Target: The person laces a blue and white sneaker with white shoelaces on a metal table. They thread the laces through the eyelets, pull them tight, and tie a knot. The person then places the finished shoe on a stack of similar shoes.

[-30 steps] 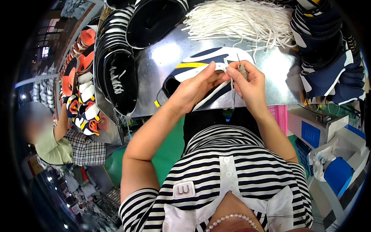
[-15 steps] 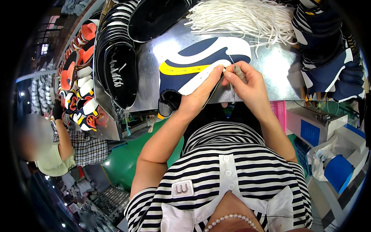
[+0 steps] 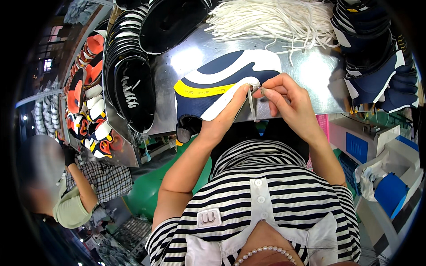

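Note:
My left hand point(image 3: 221, 120) grips a shoe upper point(image 3: 213, 71) at its white eyelet strip, thumb on top. The upper is navy and white with a yellow band, and lies tilted on the metal bench. A white shoelace point(image 3: 251, 105) hangs down from the strip's front end, between my hands. My right hand point(image 3: 289, 101) is closed beside that end, thumb and forefinger pinching a small awl point(image 3: 262, 91) with a wrapped handle. Most of the awl is hidden by the fingers, and its thin tip points at the strip.
A heap of white laces point(image 3: 270, 22) lies at the back of the bench point(image 3: 306, 75). Stacked uppers stand left point(image 3: 133, 95) and right point(image 3: 375, 82). Orange-lined shoe parts point(image 3: 91, 95) fill the far left, near another person point(image 3: 73, 199). A machine point(image 3: 386, 177) stands at lower right.
The awl has turned from pointing away over the upper to pointing left at the eyelet strip, and its handle is now mostly covered. The upper and both hands appear slightly lower and further left.

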`<state>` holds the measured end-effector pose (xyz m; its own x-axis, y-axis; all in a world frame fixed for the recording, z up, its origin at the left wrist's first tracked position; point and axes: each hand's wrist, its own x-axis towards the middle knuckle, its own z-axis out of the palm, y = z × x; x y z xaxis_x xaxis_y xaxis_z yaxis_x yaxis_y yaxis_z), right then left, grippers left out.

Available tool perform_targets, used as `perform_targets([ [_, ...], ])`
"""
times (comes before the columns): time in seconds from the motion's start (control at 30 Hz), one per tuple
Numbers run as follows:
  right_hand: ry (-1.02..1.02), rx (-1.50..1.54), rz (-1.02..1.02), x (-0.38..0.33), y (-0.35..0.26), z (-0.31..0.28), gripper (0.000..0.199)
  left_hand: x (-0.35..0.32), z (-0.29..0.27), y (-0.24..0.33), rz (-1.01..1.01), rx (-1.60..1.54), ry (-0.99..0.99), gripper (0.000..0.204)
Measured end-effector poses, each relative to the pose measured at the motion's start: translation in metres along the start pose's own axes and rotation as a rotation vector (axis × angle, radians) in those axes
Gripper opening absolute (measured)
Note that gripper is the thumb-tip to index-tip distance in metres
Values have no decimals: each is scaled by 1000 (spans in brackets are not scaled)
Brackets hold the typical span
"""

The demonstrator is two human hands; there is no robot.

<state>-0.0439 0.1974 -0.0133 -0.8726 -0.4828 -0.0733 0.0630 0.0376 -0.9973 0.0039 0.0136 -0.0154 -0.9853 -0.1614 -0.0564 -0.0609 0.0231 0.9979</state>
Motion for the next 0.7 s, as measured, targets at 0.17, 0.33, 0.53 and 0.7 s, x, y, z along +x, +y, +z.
perform_targets([
  [0.17,70,-190,-77,7,2,7,10,-2,5,16,402,719,-89,30],
  [0.33,53,-581,-142,24,9,20,16,-3,2,10,397,643,-77,31],
  [0.53,225,-656,-75,4,-26,-32,42,7,-39,-4,-268,-290,-115,35],
  [0.7,157,-35,83,36,13,-15,41,21,-35,5,-52,218,-63,34],
])
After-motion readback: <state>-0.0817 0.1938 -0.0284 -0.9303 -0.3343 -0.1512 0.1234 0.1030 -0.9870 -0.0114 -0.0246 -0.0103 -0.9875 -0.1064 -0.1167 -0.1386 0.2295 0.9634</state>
